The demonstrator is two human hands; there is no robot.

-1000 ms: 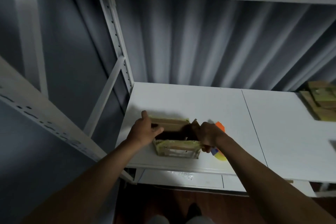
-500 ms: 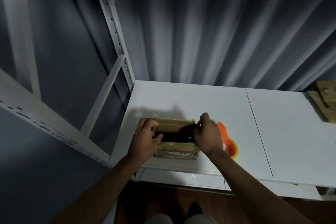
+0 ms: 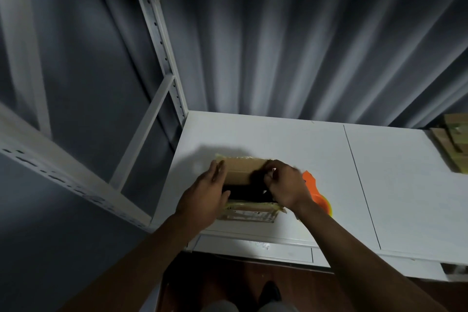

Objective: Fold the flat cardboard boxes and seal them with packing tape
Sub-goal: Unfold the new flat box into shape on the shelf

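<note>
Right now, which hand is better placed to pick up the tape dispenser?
Probably the right hand: the orange tape dispenser lies right beside it, while the left hand rests across the cardboard box.

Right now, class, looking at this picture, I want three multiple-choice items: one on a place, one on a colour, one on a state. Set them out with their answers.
1. Where does the tape dispenser lie?
A. Left of the box
B. Right of the box, behind the right hand
C. On the upper shelf

2. What colour is the dispenser?
A. Orange
B. Blue
C. Black

3. How is the box on the table?
A. Taped shut on top
B. Lying flat
C. Standing, top partly open

Answers:
1 B: the dispenser shows just past the right hand, on the box's right side.
2 A: its body is bright orange, with a yellowish rim.
3 C: a dark opening shows between the far flap and the near wall, while the left hand lies with straight fingers against the box's left side.
</note>
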